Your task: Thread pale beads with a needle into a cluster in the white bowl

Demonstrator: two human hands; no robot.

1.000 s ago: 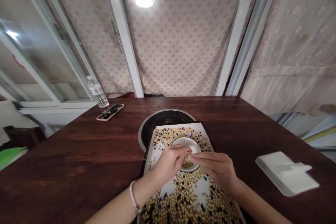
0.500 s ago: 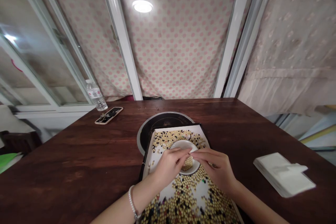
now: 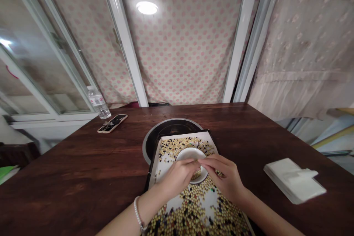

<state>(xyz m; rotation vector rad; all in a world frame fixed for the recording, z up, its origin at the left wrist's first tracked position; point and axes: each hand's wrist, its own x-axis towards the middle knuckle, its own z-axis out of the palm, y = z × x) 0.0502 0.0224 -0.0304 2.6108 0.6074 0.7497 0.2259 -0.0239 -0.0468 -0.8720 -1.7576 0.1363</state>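
Right now the left hand (image 3: pixel 177 177) and right hand (image 3: pixel 225 179) curl half-closed, fingertips meeting over a small round white ceramic bowl (image 3: pixel 190 153), any pinched bean impossible to tell, as it sits among yellow and black beans (image 3: pixel 190 195) on a white tray (image 3: pixel 166 164).

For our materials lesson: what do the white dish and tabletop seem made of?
The white dish looks like glazed ceramic: smooth, with a glossy rim. The tabletop looks like dark-stained wood, semi-gloss with visible grain, though it could be veneer.
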